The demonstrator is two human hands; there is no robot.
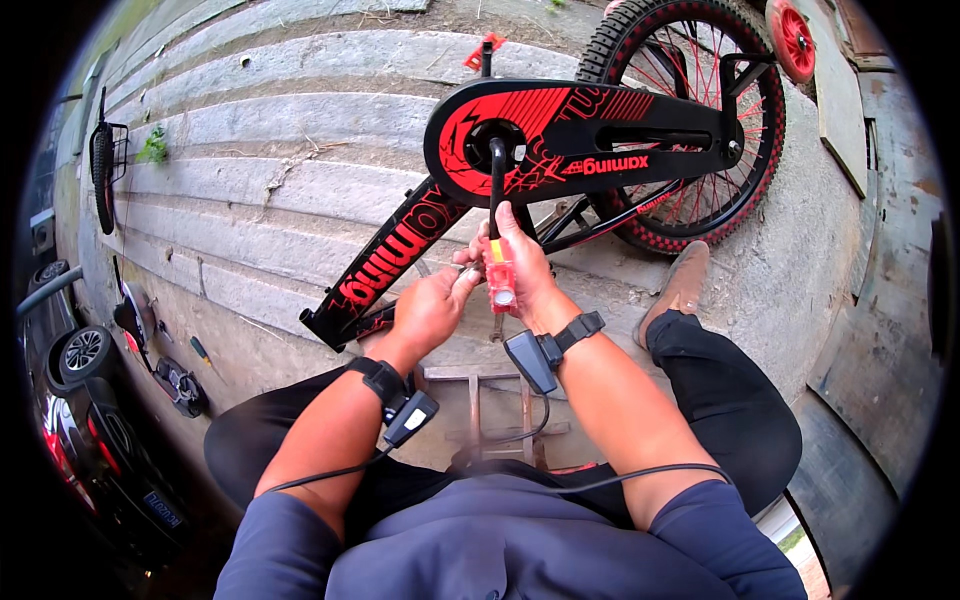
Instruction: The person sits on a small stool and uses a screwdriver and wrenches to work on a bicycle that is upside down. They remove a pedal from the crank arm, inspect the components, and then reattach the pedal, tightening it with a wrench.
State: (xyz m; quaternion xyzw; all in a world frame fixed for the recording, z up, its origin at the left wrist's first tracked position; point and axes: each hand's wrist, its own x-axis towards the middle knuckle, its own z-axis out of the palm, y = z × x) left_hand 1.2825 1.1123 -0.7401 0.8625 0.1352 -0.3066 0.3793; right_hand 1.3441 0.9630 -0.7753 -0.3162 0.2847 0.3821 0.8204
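Observation:
A black and red bicycle frame lies upside down before me, its chain guard facing me. A black crank arm comes down from the guard's round end to a red pedal with a yellow reflector. My right hand is closed round the pedal from its right side. At the pedal's left, my left hand is closed, thumb and fingertips pinched together by the crank end. A sliver of grey metal shows by its knuckles, but what the fingers hold is mostly hidden.
The spoked rear wheel and a red training wheel are at the upper right. Another pedal sticks up behind the guard. A small stool frame stands between my legs. At left lie a loose wheel and a screwdriver; a car is beyond.

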